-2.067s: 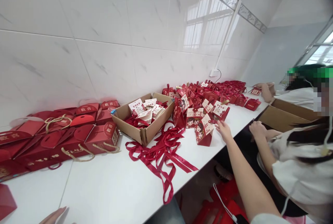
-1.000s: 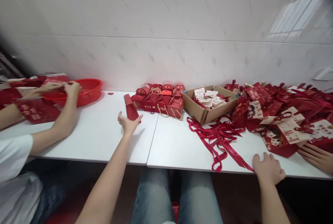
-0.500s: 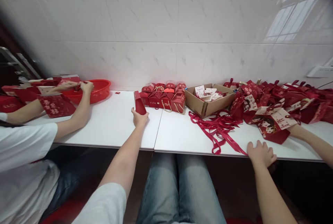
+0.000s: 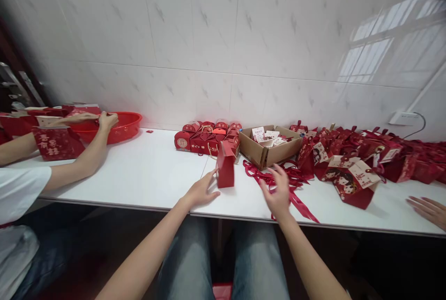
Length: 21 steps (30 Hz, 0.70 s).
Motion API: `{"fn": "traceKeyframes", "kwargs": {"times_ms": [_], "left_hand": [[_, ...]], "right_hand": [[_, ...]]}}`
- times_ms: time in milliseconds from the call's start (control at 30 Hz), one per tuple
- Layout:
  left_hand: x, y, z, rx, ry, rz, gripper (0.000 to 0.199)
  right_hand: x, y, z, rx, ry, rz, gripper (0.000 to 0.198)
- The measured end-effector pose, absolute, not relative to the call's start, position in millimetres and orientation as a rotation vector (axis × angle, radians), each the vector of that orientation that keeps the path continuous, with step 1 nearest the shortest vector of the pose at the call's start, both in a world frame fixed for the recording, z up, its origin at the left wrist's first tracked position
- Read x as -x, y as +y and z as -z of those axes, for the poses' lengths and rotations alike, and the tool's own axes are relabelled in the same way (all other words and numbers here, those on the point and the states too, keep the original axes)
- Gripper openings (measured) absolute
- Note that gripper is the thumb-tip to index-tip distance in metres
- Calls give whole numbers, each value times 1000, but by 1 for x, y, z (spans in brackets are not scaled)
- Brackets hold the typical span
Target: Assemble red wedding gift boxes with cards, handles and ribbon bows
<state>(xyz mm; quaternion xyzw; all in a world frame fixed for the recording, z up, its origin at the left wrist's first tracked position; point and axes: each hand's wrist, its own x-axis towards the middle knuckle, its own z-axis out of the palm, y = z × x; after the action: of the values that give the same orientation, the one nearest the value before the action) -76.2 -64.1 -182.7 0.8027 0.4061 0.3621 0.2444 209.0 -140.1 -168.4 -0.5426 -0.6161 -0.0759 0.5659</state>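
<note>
A red gift box (image 4: 226, 169) stands upright on the white table in front of me, narrow side facing me. My left hand (image 4: 202, 192) is just left of it, thumb and fingers spread; whether a fingertip touches the box I cannot tell. My right hand (image 4: 278, 192) hovers, fingers apart and slightly blurred, over the dark red ribbons (image 4: 295, 198) and holds nothing. Behind the ribbons sits an open cardboard box (image 4: 254, 153) with white and red cards in it. A row of small red boxes with cord handles (image 4: 195, 142) is at the wall.
On the right, many red gift boxes with ribbons (image 4: 386, 151) are heaped, one with printed figures (image 4: 351, 184) in front. A person's hand (image 4: 430, 211) rests at the right edge. At left, another person's hands (image 4: 106, 121) work by a red plastic basin (image 4: 130, 128).
My left hand has brought the red box rightward to the table's middle and opened beside it. My right hand has moved left from the table edge to above the ribbons.
</note>
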Motion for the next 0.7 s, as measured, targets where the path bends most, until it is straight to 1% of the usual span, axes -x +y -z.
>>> {"fn": "traceKeyframes", "kwargs": {"times_ms": [33, 100, 167, 233, 333, 400, 533, 700], "left_hand": [[76, -65, 183, -2324, 1096, -916, 74], [78, -63, 184, -2496, 1134, -863, 60], [80, -59, 187, -2551, 1201, -900, 49], [80, -54, 191, -2547, 1253, -948, 43], [78, -50, 196, -2524, 1281, -963, 42], [75, -49, 197, -2513, 1286, -951, 42], [71, -53, 191, -2536, 1231, -937, 40], [68, -62, 182, -2593, 1061, -1052, 28]], "right_hand": [[-188, -127, 163, 1217, -1538, 41, 49], [-160, -100, 158, 1166, -1583, -156, 70], [-151, -74, 157, 1157, -1492, -268, 81], [-155, -52, 161, 1153, -1379, -410, 76], [-168, -31, 170, 1172, -1352, -533, 62], [-174, -25, 175, 1176, -1351, -566, 57], [-176, -24, 179, 1148, -1287, -557, 57], [-173, -29, 185, 1111, -1245, -476, 58]]}}
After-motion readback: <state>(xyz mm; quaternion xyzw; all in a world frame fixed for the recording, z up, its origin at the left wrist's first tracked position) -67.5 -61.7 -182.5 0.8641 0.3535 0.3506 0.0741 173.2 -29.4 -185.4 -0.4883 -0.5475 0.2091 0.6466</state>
